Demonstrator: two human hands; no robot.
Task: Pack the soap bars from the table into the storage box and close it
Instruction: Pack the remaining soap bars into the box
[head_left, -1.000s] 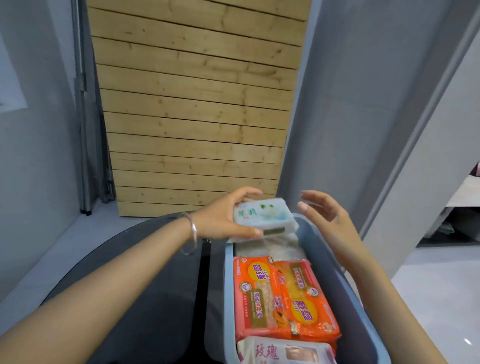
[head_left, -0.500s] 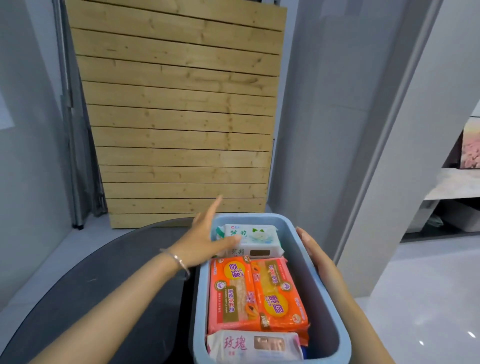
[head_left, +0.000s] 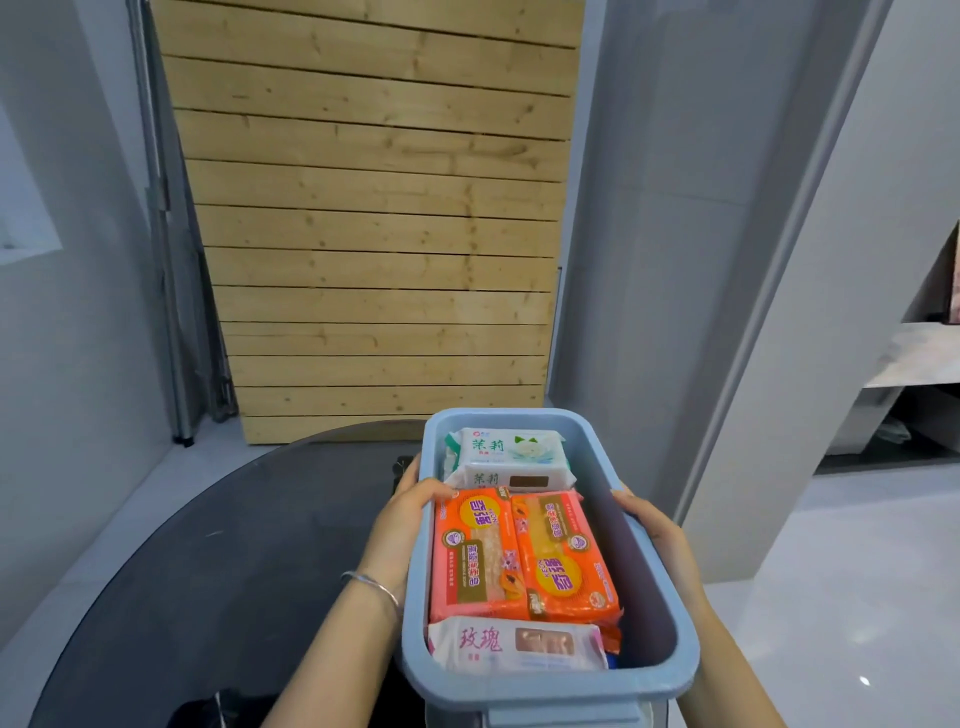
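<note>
The storage box (head_left: 652, 587), a light blue plastic bin with rounded corners, occupies the lower centre of the frame and stands open, with no lid on it. It sits at the right edge of a dark round table (head_left: 208, 561), whose surface fills the lower left of the frame.

Contents, from the far end of the box toward the bottom of the frame:
- Two white soap packs with green print (head_left: 511, 460), stacked at the far end; the top one carries a white flower picture.
- Two orange soap packs (head_left: 524, 558), side by side in the middle, touching each other along their long edges.
- One white soap pack with pink characters (head_left: 517, 644), lying against the near wall and partly under the rim.

The right-hand part of the box floor is bare beside the packs.

The left hand (head_left: 402, 519) grips the left wall of the box: the thumb hooks over the rim and touches the corner of the left orange pack, and the fingers wrap the outside. A thin silver bracelet (head_left: 371, 584) circles the left wrist. The right hand (head_left: 654, 525) grips the right wall, fingertips curled over the rim and palm against the outside.

Behind the table, a panel of horizontal pale wood planks (head_left: 374, 218) fills the upper centre. Grey walls (head_left: 654, 234) flank it on both sides. A white glossy floor (head_left: 857, 597) shows at lower right.
</note>
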